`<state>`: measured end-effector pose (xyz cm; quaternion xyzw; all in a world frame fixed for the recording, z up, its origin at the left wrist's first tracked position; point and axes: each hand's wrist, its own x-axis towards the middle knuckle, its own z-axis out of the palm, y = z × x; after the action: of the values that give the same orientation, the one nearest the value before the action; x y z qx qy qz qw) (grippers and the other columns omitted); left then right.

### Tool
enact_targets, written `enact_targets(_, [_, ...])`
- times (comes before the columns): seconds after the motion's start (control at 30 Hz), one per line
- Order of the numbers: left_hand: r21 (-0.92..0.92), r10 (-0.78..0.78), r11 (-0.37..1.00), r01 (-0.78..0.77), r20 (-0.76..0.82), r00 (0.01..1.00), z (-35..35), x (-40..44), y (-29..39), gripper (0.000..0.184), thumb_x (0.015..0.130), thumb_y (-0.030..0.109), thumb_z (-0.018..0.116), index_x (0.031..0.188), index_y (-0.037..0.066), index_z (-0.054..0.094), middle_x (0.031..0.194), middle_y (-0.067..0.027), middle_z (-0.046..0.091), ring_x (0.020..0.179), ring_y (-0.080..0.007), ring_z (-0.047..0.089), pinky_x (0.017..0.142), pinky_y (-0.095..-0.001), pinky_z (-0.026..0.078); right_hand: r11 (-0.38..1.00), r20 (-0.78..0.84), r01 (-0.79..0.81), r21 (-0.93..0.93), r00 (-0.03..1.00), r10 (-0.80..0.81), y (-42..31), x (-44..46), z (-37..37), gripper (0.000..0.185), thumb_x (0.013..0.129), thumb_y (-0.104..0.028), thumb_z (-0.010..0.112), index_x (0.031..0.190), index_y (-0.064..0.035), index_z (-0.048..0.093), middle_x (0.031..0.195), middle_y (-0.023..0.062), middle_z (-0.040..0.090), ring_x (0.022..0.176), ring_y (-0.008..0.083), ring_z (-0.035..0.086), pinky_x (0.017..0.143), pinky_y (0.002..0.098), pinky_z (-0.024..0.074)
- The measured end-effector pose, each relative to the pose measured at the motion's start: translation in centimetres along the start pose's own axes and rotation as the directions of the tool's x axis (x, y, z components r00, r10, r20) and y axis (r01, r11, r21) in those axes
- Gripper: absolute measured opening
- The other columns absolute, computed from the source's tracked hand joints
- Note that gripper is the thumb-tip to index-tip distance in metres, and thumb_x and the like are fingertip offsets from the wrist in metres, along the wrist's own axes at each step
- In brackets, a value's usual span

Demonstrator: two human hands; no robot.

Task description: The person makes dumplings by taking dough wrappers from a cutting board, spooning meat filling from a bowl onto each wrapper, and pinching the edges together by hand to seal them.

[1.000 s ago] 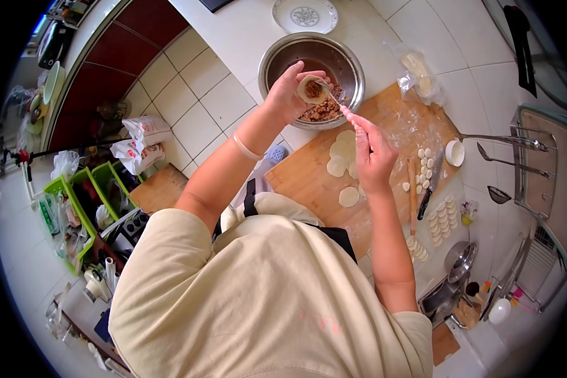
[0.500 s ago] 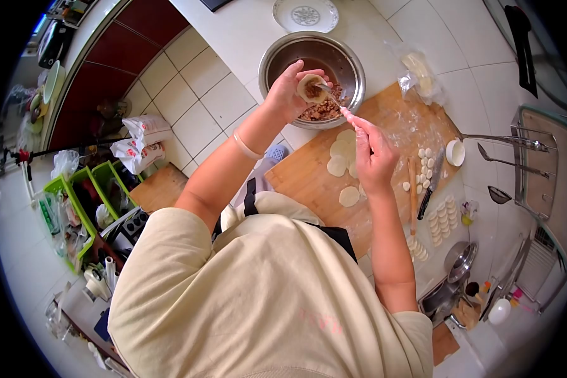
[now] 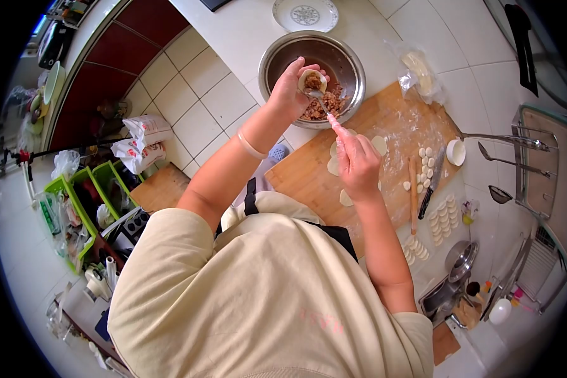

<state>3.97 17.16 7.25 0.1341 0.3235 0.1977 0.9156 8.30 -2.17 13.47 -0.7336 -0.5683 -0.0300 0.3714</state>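
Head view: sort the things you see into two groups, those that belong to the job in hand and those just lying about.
Likely part of the job:
- left hand cradling filled dough wrapper
- right hand holding spoon
- steel mixing bowl
- wooden board
- rolling pin
- small dough pieces

Apparently just lying about:
- blue clog
- green basket

1. A kitchen, with a pale counter [image 3: 233, 28] running from the upper middle of the frame.
2. On it, a floured wooden board [image 3: 302, 167], rolling pin [image 3: 413, 198], knife [image 3: 426, 200] and metal bowl [image 3: 296, 51] of minced filling.
3. Ladles [image 3: 500, 195] and long-handled utensils at the right.
4. Dark red cabinet fronts [image 3: 129, 44] at upper left, beside a tiled floor [image 3: 211, 88].
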Motion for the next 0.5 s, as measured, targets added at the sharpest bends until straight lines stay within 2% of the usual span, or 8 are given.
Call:
enact_targets(0.17, [-0.056, 0.022, 0.998, -0.024, -0.038, 0.999, -0.1, 0.0, 0.3, 0.044, 0.096, 0.035, 0.044, 0.109, -0.005, 0.053, 0.106, -0.0193, 0.06, 0.102, -0.0319, 0.059, 0.095, -0.0416, 0.046, 1.0, -0.015, -0.004, -0.002, 1.0, 0.004, 0.6, -0.2, 0.0, 0.031, 0.084, -0.002, 0.06, 0.114, -0.0061, 0.064, 0.069, 0.0081, 0.055, 0.059, 0.0239, 0.053, 0.056, 0.0366, 0.046])
enact_targets(0.27, [-0.081, 0.074, 0.993, -0.081, -0.082, 0.994, -0.5, 0.5, 0.8, 0.046, 0.096, 0.037, 0.043, 0.111, -0.006, 0.05, 0.109, -0.0204, 0.058, 0.104, -0.033, 0.058, 0.094, -0.0408, 0.047, 0.995, 0.072, -0.075, -0.06, 0.994, 0.08, 1.2, -0.3, -0.4, 0.03, 0.084, -0.001, 0.059, 0.113, -0.0065, 0.065, 0.07, 0.0081, 0.056, 0.06, 0.0241, 0.053, 0.056, 0.0366, 0.0461])
enact_targets(0.33, [-0.076, 0.067, 0.994, -0.073, -0.076, 0.995, -0.1, 0.1, 1.2, 0.046, 0.097, 0.036, 0.042, 0.112, -0.006, 0.05, 0.11, -0.0204, 0.058, 0.105, -0.033, 0.058, 0.094, -0.041, 0.047, 0.997, -0.001, -0.049, -0.055, 0.999, 0.049, 1.7, -0.1, -0.4, 0.029, 0.084, -0.002, 0.059, 0.112, -0.0064, 0.065, 0.071, 0.0079, 0.058, 0.061, 0.0242, 0.054, 0.057, 0.0363, 0.0461])
enact_targets(0.43, [-0.068, 0.039, 0.997, -0.044, -0.071, 0.997, 0.3, -0.5, 1.5, 0.047, 0.097, 0.037, 0.04, 0.115, -0.006, 0.049, 0.111, -0.0206, 0.058, 0.106, -0.033, 0.058, 0.096, -0.0425, 0.045, 0.995, -0.002, -0.099, -0.004, 0.995, 0.099, 1.4, 0.6, -1.2, 0.029, 0.083, -0.002, 0.06, 0.112, -0.0062, 0.065, 0.072, 0.0075, 0.058, 0.061, 0.0241, 0.054, 0.058, 0.0362, 0.0461])
enact_targets(0.5, [-0.064, 0.015, 0.998, -0.019, -0.068, 0.998, 0.4, -0.7, 1.5, 0.048, 0.097, 0.038, 0.039, 0.116, -0.006, 0.048, 0.112, -0.0208, 0.058, 0.106, -0.033, 0.058, 0.096, -0.0437, 0.044, 0.999, 0.001, -0.052, -0.001, 0.999, 0.052, 1.3, 1.0, -1.3, 0.03, 0.082, -0.001, 0.061, 0.112, -0.0061, 0.065, 0.072, 0.0073, 0.057, 0.062, 0.0239, 0.054, 0.058, 0.0361, 0.046])
